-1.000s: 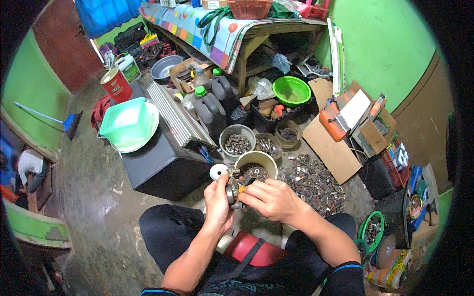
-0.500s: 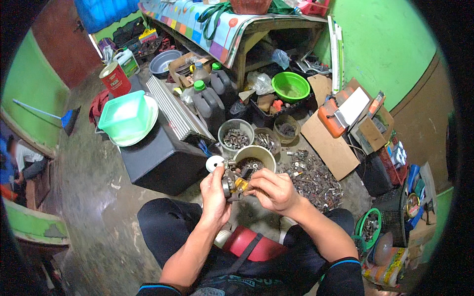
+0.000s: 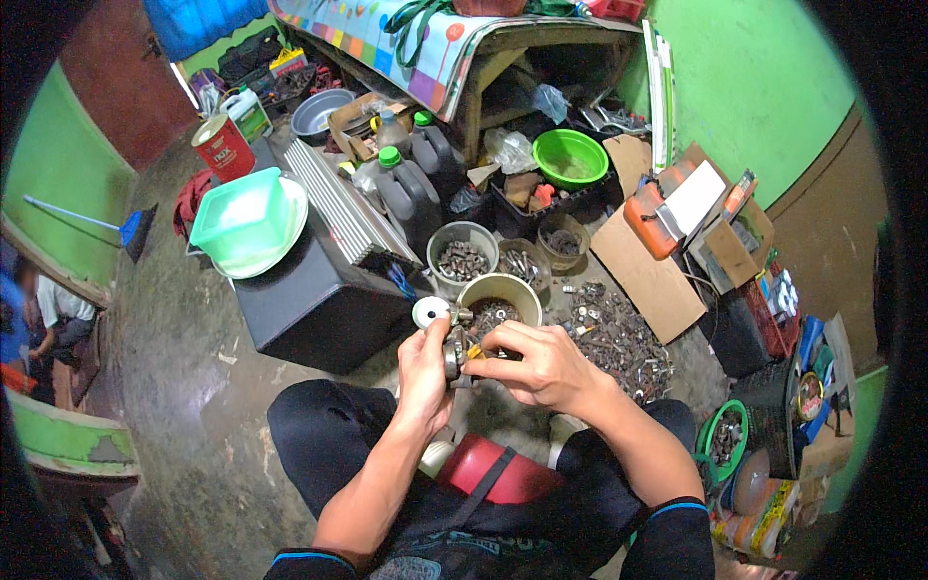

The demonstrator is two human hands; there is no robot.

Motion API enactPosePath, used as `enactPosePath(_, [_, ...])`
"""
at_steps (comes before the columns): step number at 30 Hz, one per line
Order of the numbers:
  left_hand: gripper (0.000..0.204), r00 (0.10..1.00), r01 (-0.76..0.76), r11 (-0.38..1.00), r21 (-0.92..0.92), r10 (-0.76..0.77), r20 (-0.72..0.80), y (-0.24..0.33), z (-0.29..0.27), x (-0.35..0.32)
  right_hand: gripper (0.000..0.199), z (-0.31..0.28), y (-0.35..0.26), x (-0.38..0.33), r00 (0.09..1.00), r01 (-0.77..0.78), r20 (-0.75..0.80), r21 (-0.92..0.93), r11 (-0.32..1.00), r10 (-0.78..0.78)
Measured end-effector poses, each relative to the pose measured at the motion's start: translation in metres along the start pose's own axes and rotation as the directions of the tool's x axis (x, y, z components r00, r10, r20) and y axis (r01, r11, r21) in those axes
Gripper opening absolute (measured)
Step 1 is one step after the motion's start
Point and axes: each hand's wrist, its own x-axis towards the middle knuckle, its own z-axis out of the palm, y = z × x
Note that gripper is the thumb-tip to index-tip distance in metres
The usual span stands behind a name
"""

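Observation:
In front of my lap, my left hand [image 3: 423, 379] is closed around a grey metal mechanical part [image 3: 453, 351] with rounded ends. A white round disc [image 3: 426, 310] with a dark centre shows just beyond its thumb, apparently on the same part. My right hand [image 3: 547, 367] has its fingers bent and pinched at the part's right side, where a small yellow piece [image 3: 473, 353] shows by the fingertips. What exactly those fingertips grip is hidden. Just beyond both hands stands a cream bucket [image 3: 529, 303] with small metal pieces in it.
Two more tubs of metal bits, a grey one [image 3: 444, 234] and a brownish one [image 3: 577, 228], stand farther back. Loose metal parts [image 3: 619, 338] cover the floor at right, beside a cardboard sheet [image 3: 643, 274]. A black box [image 3: 319, 314] stands at left. A red rounded object [image 3: 498, 472] lies between my legs.
The held part has moved slightly right and turned. My right hand has shifted across its near side, its fingers now covering most of the yellow piece.

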Motion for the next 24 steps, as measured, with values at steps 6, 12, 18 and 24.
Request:
enactPosePath(6, [0.031, 1.0, 0.002, 0.986, -0.169, -0.004, -0.015, 0.0, 0.003, -0.002, 0.031, 0.015, 0.001, -0.002, 0.971, 0.013, -0.24, -0.018, 1.0, -0.017])
enactPosePath(12, [0.029, 0.998, -0.052, 0.981, -0.189, 0.047, -0.03, 0.004, 0.01, -0.007, 0.026, 0.032, -0.004, -0.004, 0.916, -0.136, -0.363, 0.119, 0.983, 0.171])
enactPosePath(18, [0.028, 0.994, -0.107, 0.974, -0.202, 0.101, -0.042, 0.004, 0.016, -0.01, 0.018, 0.037, -0.012, -0.001, 0.848, -0.198, -0.459, 0.191, 0.961, 0.266])
enactPosePath(24, [0.026, 0.978, -0.183, 0.974, -0.137, 0.166, -0.126, -0.007, 0.008, -0.002, 0.025, 0.036, -0.012, -0.002, 0.927, -0.246, -0.317, -0.104, 0.964, 0.202])
